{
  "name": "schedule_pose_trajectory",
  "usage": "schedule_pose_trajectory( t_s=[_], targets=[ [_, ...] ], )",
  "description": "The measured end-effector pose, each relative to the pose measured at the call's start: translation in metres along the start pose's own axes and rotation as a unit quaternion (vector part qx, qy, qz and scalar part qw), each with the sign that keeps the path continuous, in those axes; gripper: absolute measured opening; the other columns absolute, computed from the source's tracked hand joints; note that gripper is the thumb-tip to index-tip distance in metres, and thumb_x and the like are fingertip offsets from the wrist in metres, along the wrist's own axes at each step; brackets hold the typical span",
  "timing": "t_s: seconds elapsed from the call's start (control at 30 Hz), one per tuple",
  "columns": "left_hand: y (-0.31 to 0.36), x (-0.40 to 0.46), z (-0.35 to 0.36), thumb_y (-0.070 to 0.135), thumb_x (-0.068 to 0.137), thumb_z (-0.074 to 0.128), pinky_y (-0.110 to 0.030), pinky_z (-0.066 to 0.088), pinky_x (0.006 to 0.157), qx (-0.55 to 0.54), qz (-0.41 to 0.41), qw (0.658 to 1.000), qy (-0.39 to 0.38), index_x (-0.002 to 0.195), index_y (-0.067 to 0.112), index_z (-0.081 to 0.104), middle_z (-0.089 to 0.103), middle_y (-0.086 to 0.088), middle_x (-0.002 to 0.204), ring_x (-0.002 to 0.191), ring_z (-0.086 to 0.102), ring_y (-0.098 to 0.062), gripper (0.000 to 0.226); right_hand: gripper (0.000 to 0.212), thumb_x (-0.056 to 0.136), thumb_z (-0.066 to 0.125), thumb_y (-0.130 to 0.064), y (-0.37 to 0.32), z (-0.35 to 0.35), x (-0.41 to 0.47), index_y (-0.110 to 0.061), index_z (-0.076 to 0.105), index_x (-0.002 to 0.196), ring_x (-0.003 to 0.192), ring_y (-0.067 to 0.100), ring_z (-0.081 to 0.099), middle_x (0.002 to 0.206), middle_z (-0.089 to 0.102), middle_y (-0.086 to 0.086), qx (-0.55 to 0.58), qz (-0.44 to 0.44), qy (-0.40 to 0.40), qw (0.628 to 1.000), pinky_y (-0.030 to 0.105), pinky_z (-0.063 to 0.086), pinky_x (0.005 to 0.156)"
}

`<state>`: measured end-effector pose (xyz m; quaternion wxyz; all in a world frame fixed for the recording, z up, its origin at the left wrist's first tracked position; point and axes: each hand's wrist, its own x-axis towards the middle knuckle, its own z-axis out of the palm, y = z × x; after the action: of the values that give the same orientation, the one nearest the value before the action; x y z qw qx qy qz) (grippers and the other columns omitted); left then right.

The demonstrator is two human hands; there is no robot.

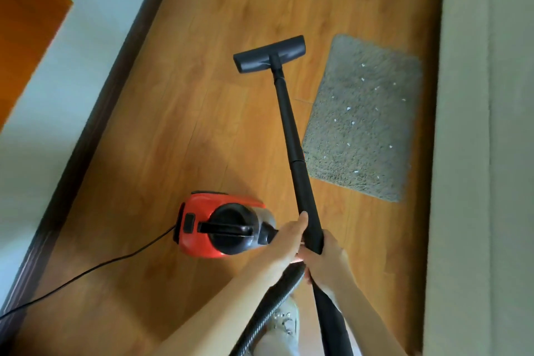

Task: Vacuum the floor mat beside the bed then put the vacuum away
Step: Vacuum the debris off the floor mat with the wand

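Note:
A grey shaggy floor mat lies on the wooden floor beside the bed, with several white specks scattered over it. The red and black vacuum body sits on the floor to my left. Its black wand runs up to the floor head, which rests on bare floor just left of the mat's far end. My left hand and my right hand both grip the lower end of the wand, where the ribbed hose joins.
A black power cord trails left from the vacuum body toward the dark skirting board along the white wall. An orange door is at the far left. My shoe shows below the hands.

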<state>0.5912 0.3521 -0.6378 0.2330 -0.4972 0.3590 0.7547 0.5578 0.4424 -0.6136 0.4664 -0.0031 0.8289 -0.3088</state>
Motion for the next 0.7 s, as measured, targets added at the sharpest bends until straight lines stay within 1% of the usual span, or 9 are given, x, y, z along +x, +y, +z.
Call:
schedule_pose_trajectory(
  t_s=[0.07, 0.1, 0.17, 0.23, 0.33, 0.4, 0.5, 0.63, 0.7],
  targets=[
    [0.004, -0.005, 0.02, 0.043, 0.098, 0.045, -0.033, 0.05, 0.091, -0.026, -0.009, 1.0, -0.004, 0.122, 0.005, 0.057, 0.063, -0.013, 0.121, 0.109, 0.06, -0.024, 0.047, 0.013, 0.088, 0.058, -0.011, -0.004, -0.018, -0.009, -0.008, 0.053, 0.1, 0.04, 0.011, 0.053, 0.069, 0.059, 0.01, 0.011, 0.011, 0.013, 1.0, 0.016, 0.038, 0.037],
    [0.006, -0.007, 0.027, 0.04, 0.096, 0.049, -0.031, 0.051, 0.087, -0.036, -0.009, 0.999, -0.009, 0.123, 0.004, 0.058, 0.063, -0.014, 0.121, 0.106, 0.06, -0.023, 0.046, 0.014, 0.088, 0.057, -0.011, -0.006, -0.025, -0.012, -0.007, 0.053, 0.101, 0.044, 0.013, 0.054, 0.07, 0.059, 0.011, 0.017, 0.016, 0.021, 0.999, 0.016, 0.038, 0.037],
    [0.013, -0.011, 0.043, 0.032, 0.095, 0.055, -0.025, 0.051, 0.071, -0.044, -0.007, 0.999, -0.019, 0.121, 0.001, 0.057, 0.065, -0.013, 0.107, 0.091, 0.062, -0.02, 0.041, 0.016, 0.088, 0.055, -0.01, -0.008, -0.036, -0.017, -0.003, 0.055, 0.103, 0.047, 0.017, 0.054, 0.073, 0.061, 0.014, 0.028, 0.018, 0.036, 0.999, 0.019, 0.039, 0.039],
    [0.02, -0.013, 0.057, 0.029, 0.091, 0.061, -0.026, 0.049, 0.067, -0.026, -0.006, 0.999, -0.028, 0.119, 0.001, 0.058, 0.064, -0.01, 0.095, 0.085, 0.061, -0.02, 0.04, 0.019, 0.087, 0.051, -0.006, -0.01, -0.044, -0.021, -0.002, 0.056, 0.105, 0.047, 0.018, 0.055, 0.079, 0.065, 0.019, 0.045, 0.019, 0.047, 0.998, 0.022, 0.04, 0.04],
    [0.032, -0.012, 0.075, 0.035, 0.085, 0.067, -0.028, 0.048, 0.079, 0.035, -0.007, 0.999, -0.019, 0.12, 0.004, 0.06, 0.068, -0.01, 0.108, 0.1, 0.063, -0.023, 0.047, 0.018, 0.087, 0.051, -0.007, -0.012, -0.058, -0.026, -0.002, 0.057, 0.103, 0.046, 0.017, 0.056, 0.077, 0.066, 0.015, 0.079, 0.02, 0.066, 0.994, 0.022, 0.042, 0.04],
    [0.041, -0.011, 0.088, 0.035, 0.087, 0.065, -0.028, 0.047, 0.087, 0.054, 0.003, 0.998, -0.023, 0.119, 0.007, 0.058, 0.07, -0.006, 0.111, 0.101, 0.064, -0.02, 0.043, 0.012, 0.087, 0.053, -0.009, -0.012, -0.068, -0.03, -0.002, 0.057, 0.096, 0.045, 0.017, 0.055, 0.07, 0.062, 0.01, 0.104, 0.016, 0.066, 0.992, 0.023, 0.043, 0.043],
    [0.057, -0.009, 0.109, 0.029, 0.091, 0.063, -0.023, 0.052, 0.073, 0.068, 0.021, 0.997, -0.037, 0.111, 0.01, 0.054, 0.072, -0.004, 0.095, 0.085, 0.068, -0.014, 0.029, 0.008, 0.087, 0.054, -0.009, -0.009, -0.085, -0.034, -0.01, 0.055, 0.079, 0.046, 0.018, 0.055, 0.062, 0.057, 0.007, 0.132, 0.026, 0.067, 0.989, 0.025, 0.045, 0.046],
    [0.071, 0.0, 0.142, 0.018, 0.093, 0.06, -0.024, 0.057, 0.068, 0.078, 0.039, 0.996, -0.031, 0.098, 0.008, 0.052, 0.067, -0.006, 0.084, 0.067, 0.07, -0.014, 0.014, 0.005, 0.081, 0.056, -0.01, -0.002, -0.112, -0.026, -0.014, 0.055, 0.078, 0.064, 0.028, 0.06, 0.067, 0.059, 0.008, 0.137, 0.028, 0.072, 0.988, 0.041, 0.055, 0.066],
    [0.079, 0.007, 0.162, 0.015, 0.095, 0.056, -0.024, 0.055, 0.062, 0.087, 0.04, 0.995, -0.018, 0.09, 0.007, 0.051, 0.06, -0.005, 0.078, 0.06, 0.066, -0.015, 0.01, 0.006, 0.082, 0.056, -0.011, 0.0, -0.131, -0.018, -0.014, 0.055, 0.076, 0.065, 0.029, 0.06, 0.065, 0.059, 0.008, 0.152, 0.032, 0.066, 0.986, 0.043, 0.056, 0.069]
  ],
)
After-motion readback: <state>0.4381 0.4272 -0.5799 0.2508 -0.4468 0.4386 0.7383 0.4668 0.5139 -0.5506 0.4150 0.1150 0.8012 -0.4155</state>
